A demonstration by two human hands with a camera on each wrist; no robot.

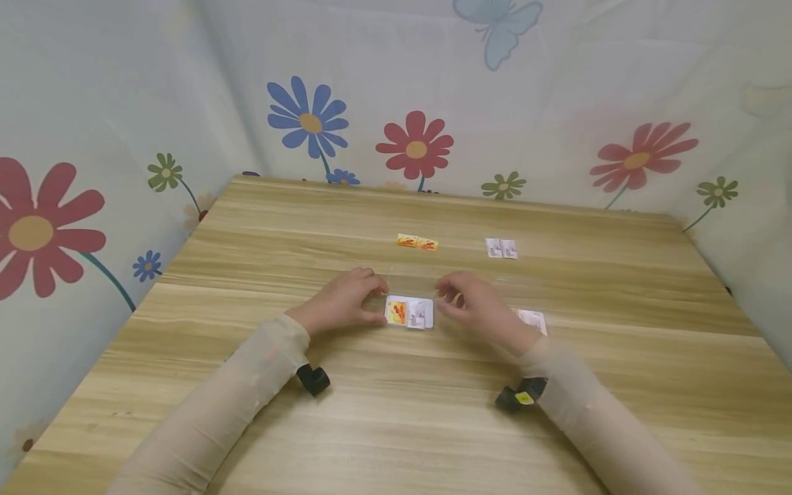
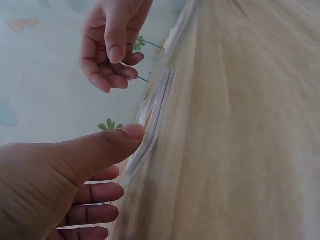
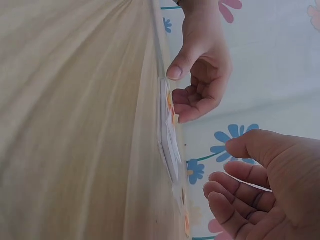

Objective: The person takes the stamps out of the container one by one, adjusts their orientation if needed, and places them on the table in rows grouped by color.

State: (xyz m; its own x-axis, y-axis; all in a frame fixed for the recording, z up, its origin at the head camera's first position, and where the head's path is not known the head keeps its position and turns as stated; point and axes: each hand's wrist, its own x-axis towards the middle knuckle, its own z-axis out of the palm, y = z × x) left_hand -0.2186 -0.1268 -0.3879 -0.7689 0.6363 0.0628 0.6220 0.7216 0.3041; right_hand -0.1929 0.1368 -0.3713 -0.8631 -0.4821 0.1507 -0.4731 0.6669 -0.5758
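Note:
A thin white rounded slab [image 1: 428, 317] lies flat on the table between the hands, with an orange picture card [image 1: 397, 313] and a pale lilac picture card [image 1: 416, 315] side by side on it. My left hand [image 1: 343, 301] is at the slab's left edge, thumb and fingers spread apart; whether the thumb tip touches it I cannot tell. To the right of the slab my right hand [image 1: 479, 306] hovers apart from it, fingers loosely bent and holding nothing. Another white piece with a picture card [image 1: 532, 320] lies partly hidden behind the right wrist.
Two orange picture cards [image 1: 417, 242] lie farther back on the wooden table [image 1: 383, 426]. Two pale lilac cards [image 1: 501, 248] lie to their right. A clear film-like sheet [image 1: 413, 282] shows faintly behind the slab. A flower-printed curtain [image 1: 532, 103] borders the table.

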